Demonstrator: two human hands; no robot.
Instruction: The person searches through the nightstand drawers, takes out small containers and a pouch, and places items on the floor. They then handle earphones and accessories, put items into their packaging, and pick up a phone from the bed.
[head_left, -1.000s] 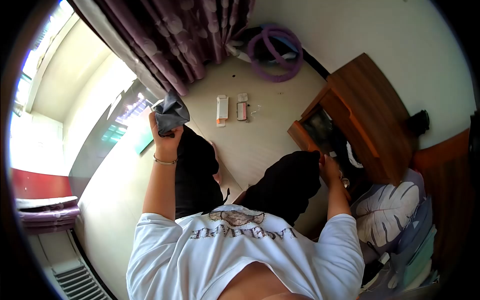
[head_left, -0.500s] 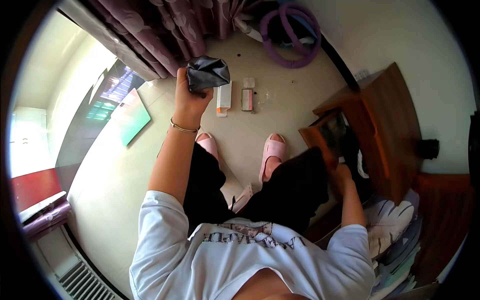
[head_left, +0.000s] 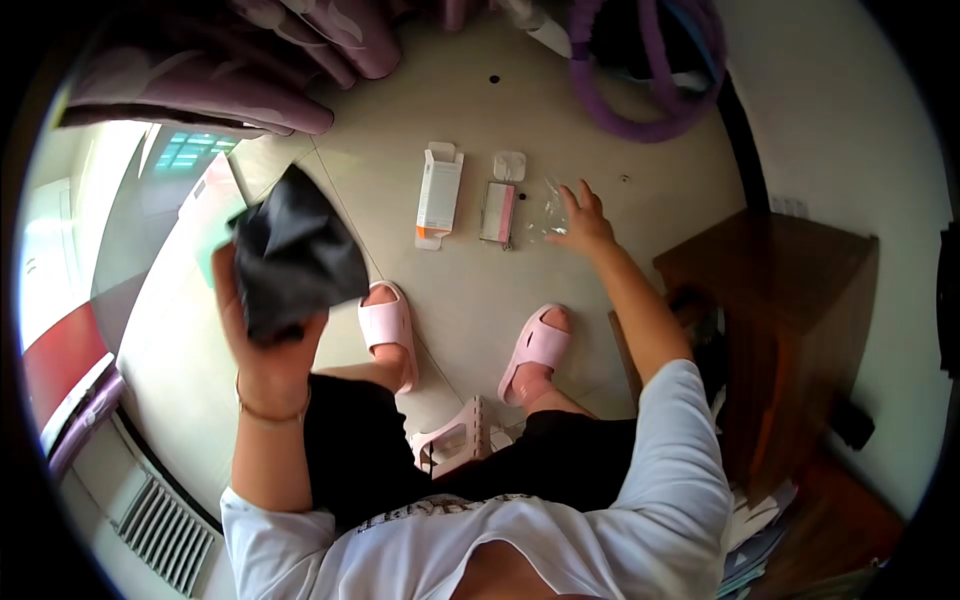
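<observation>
The left hand (head_left: 268, 368) pinches the cloth (head_left: 300, 255) at its base, apparently to support it clear of the floor (head_left: 455, 310), while the right hand (head_left: 588, 228), its grip spread and empty, hangs near the wrapper (head_left: 553, 205).

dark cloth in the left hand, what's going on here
The person's left hand holds up the dark cloth. The right hand is stretched out over the floor, fingers spread and holding nothing, beside some clear plastic; whether it touches that plastic is hard to tell. Nearby on the floor lie a flat case with a pink strip and a white box, neither of them held.
</observation>
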